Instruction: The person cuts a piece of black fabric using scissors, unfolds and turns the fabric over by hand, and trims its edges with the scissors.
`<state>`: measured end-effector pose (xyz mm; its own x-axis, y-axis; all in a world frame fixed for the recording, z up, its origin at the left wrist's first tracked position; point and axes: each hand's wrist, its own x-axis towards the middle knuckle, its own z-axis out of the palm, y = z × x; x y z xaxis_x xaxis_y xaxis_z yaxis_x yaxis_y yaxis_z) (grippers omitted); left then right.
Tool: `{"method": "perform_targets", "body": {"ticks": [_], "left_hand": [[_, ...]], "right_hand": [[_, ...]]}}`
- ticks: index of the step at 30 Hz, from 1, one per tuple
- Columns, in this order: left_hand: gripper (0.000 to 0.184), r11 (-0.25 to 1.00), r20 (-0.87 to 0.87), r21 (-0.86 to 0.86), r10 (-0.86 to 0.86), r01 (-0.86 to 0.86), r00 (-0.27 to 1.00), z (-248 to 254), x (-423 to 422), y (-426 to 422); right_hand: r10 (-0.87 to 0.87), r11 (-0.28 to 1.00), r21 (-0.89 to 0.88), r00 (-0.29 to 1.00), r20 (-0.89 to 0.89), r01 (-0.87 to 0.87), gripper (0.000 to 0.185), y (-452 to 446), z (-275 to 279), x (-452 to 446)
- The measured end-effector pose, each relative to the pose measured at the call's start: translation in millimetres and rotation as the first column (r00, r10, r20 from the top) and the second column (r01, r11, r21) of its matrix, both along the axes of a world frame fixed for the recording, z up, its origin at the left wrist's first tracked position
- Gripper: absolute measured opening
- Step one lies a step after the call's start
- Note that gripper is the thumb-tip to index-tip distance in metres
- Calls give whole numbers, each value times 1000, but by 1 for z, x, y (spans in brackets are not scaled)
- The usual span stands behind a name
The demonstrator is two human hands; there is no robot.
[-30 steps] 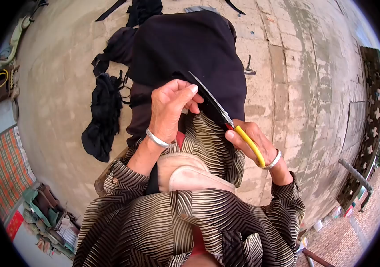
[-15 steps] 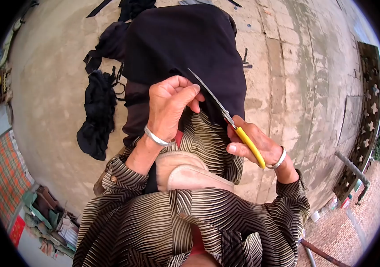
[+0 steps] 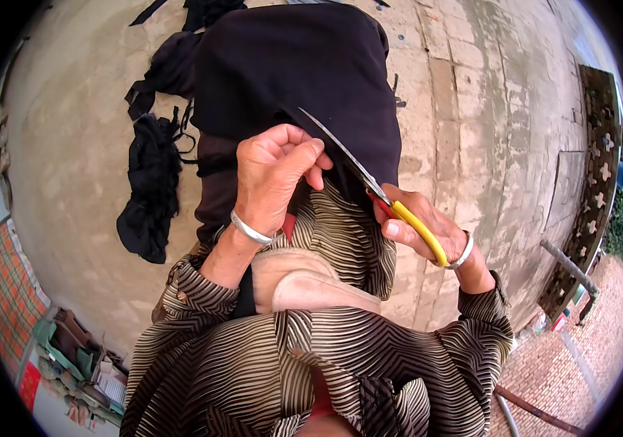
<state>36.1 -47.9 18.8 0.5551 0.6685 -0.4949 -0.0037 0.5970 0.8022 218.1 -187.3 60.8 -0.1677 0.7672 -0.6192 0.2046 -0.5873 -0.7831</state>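
Observation:
Black cloth (image 3: 290, 65) lies draped over my lap and knees. At its near edge my left hand (image 3: 271, 171) is closed in a pinch on the cloth, thumb against the forefinger; the exact bit between the fingertips is hidden. My right hand (image 3: 428, 222) grips scissors (image 3: 417, 231) with yellow and red handles. Their long metal blades point up and left, across the cloth, with the tips just beyond my left fingers. One blade shows clearly; the other is mostly hidden against the dark cloth.
Black cloth scraps (image 3: 147, 189) and strips lie on the concrete floor to the left. At the right stands a low wall (image 3: 592, 197) with cross-shaped openings, a pipe (image 3: 570, 266) near it. A plaid cloth (image 3: 9, 291) and stacked items (image 3: 82, 357) are at the lower left.
My right hand has shifted slightly right with the scissors, and more of the red handle shows. My left hand keeps its pinch. The whole view has moved a little.

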Motion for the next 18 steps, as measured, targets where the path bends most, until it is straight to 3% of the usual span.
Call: {"method": "perform_targets", "body": {"ticks": [6, 8, 11, 15, 18], "left_hand": [[12, 1000, 16, 4, 5, -5, 1000, 2, 0, 1], [12, 1000, 20, -4, -1, 1, 1000, 2, 0, 2], [12, 1000, 18, 1, 3, -3, 1000, 4, 0, 1], [12, 1000, 29, -7, 11, -11, 1000, 5, -1, 2], [12, 1000, 28, 3, 11, -11, 1000, 4, -2, 2]], "right_hand": [[-3, 1000, 19, 999, 32, 2, 71, 3, 1, -4], [9, 992, 124, 993, 116, -24, 61, 2, -3, -5], [21, 987, 150, 978, 209, -53, 60, -1, -6, -6], [3, 991, 131, 978, 208, -31, 57, 6, 2, -5], [18, 999, 23, 980, 198, -23, 55, 10, 6, -5]]}}
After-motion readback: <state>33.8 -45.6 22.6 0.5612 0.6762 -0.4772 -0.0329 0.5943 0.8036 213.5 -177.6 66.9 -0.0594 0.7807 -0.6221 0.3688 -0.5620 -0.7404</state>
